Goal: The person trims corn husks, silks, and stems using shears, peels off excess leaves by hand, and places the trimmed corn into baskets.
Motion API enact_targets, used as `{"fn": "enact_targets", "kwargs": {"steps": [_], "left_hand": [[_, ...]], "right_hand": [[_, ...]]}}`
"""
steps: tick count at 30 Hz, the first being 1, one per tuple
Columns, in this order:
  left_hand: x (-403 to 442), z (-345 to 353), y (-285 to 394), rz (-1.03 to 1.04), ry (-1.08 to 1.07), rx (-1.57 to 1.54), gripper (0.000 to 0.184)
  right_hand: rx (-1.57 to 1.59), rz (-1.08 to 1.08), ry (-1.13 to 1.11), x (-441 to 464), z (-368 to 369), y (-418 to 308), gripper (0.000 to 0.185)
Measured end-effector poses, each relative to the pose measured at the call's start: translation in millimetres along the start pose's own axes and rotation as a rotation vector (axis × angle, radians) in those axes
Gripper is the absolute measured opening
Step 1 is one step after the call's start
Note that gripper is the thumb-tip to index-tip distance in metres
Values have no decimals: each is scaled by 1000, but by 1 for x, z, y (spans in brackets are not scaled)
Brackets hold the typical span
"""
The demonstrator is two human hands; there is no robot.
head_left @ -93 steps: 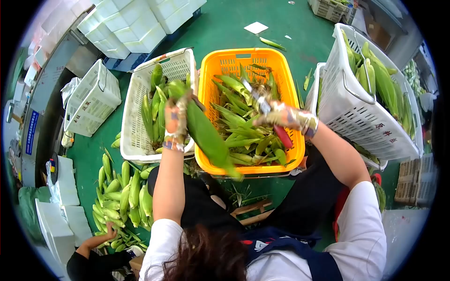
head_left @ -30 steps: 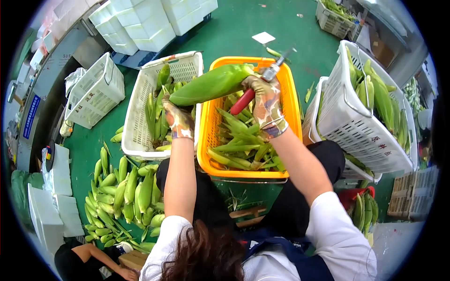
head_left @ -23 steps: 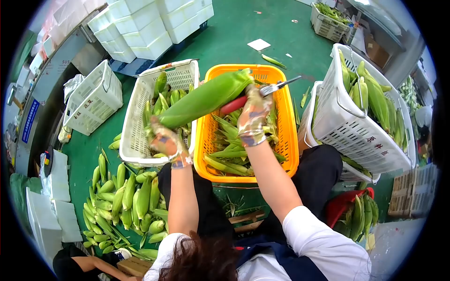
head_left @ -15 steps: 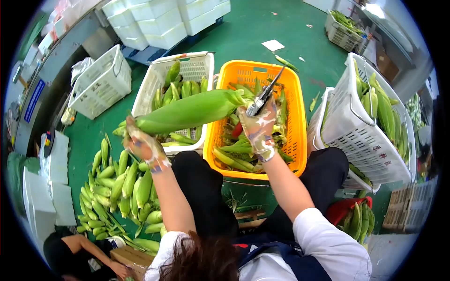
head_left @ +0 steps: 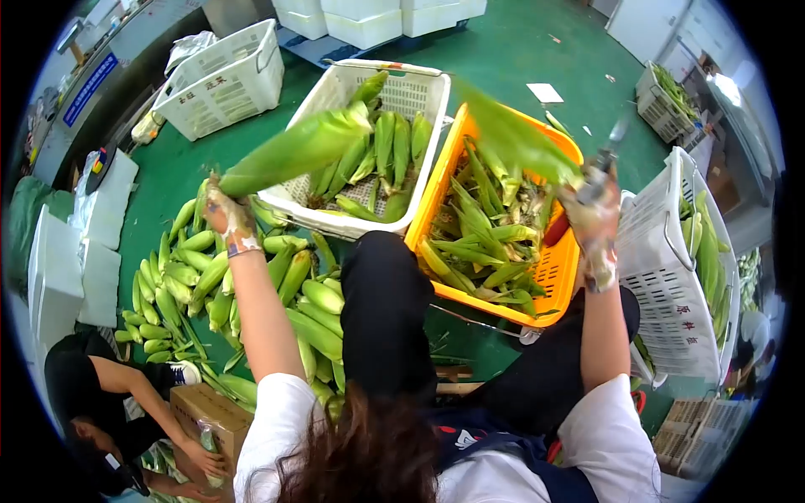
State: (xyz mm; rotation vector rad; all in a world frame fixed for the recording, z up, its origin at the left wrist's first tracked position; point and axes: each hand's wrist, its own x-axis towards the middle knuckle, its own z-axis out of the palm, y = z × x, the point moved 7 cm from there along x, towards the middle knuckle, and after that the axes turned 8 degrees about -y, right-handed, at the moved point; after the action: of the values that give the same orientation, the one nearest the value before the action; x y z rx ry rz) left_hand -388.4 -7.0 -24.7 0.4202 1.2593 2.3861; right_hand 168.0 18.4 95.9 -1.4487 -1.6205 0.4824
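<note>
My left hand (head_left: 228, 216), in a patterned glove, is closed round the lower end of a green ear of corn (head_left: 293, 152). The ear is tilted over the white crate (head_left: 340, 220), its pale cut end upward. My gloved right hand (head_left: 592, 222), blurred by motion, is closed at the right rim of the yellow crate (head_left: 429, 201). It grips metal pruning shears (head_left: 615, 138), also smeared, with a red part below the palm. A loose green husk leaf (head_left: 520, 138) trails from this hand. Torn husks (head_left: 486, 251) lie in the yellow crate; several ears stand in the white one.
A pile of corn (head_left: 189, 272) covers the floor at left. Beyond it a co-worker (head_left: 126, 377) bends over a cardboard box (head_left: 214, 415). White crates of corn (head_left: 671, 285) stand at right, another white crate (head_left: 222, 101) at far left. Foam boxes (head_left: 360, 25) are stacked behind.
The two hands have moved apart. The ear has gone left with my left hand, while my right hand has swung right with the shears and a separated husk leaf. The view has shifted.
</note>
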Motion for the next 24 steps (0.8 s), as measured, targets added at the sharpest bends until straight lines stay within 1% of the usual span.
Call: {"fn": "enact_targets", "kwargs": {"steps": [1, 2, 3, 4, 5, 6, 7, 8, 10, 12, 13, 14, 15, 16, 18, 19, 20, 21, 22, 23, 24], "left_hand": [[-1, -8, -1, -88, 21, 115, 26], [13, -20, -14, -70, -23, 69, 26], [3, -21, -8, -96, -2, 120, 26], [-6, -23, -3, -121, 21, 170, 26], [0, -40, -6, -148, -28, 305, 26], [12, -60, -8, -159, -60, 502, 32], [23, -77, -2, -48, -129, 765, 36], [33, -98, 1, 57, -207, 1033, 41], [49, -143, 5, 85, -285, 1357, 52], [80, -202, -12, 138, -450, 1414, 52], [93, -233, -24, 164, -527, 1575, 53], [103, -259, -35, 193, -609, 1735, 54], [107, -263, -40, 106, -652, 1940, 55], [110, -270, -48, -60, -671, 2061, 49], [124, -259, -56, -201, -525, 2190, 44], [159, -261, -77, -87, -384, 2222, 40], [114, -151, -49, 71, -287, 2219, 43], [107, -97, -60, 436, -285, 2016, 38], [87, -38, -82, 558, -431, 1730, 39], [66, 8, -117, 370, -553, 1395, 46], [50, 38, -168, 96, -809, 1023, 40]], "right_hand": [[-346, -40, -12, 11, 6, -7, 31], [-512, -67, -84, 20, 19, -8, 33], [-583, -269, 13, 22, 27, -6, 36], [-687, -336, 33, 21, 35, 3, 36], [-643, -166, -84, 23, 45, 22, 39], [-599, 4, -205, 19, 53, 41, 42], [-544, 54, -270, 9, 57, 48, 48], [-597, 35, -296, 2, 58, 58, 55], [-570, 130, -451, -15, 57, 82, 60], [-665, 196, -508, -29, 49, 112, 64], [-754, 279, -559, -33, 44, 126, 66], [-717, 295, -590, -38, 43, 126, 64], [-705, 341, -598, -39, 42, 135, 65], [-694, 387, -604, -40, 42, 144, 66], [-698, 348, -584, -37, 48, 139, 68], [-628, 440, -652, -35, 54, 133, 68], [-636, 391, -602, -35, 56, 143, 66], [-656, 405, -622, -35, 63, 147, 64], [-677, 418, -644, -32, 72, 146, 62], [-673, 450, -666, -29, 82, 141, 58], [-644, 449, -698, -28, 90, 142, 57]]}}
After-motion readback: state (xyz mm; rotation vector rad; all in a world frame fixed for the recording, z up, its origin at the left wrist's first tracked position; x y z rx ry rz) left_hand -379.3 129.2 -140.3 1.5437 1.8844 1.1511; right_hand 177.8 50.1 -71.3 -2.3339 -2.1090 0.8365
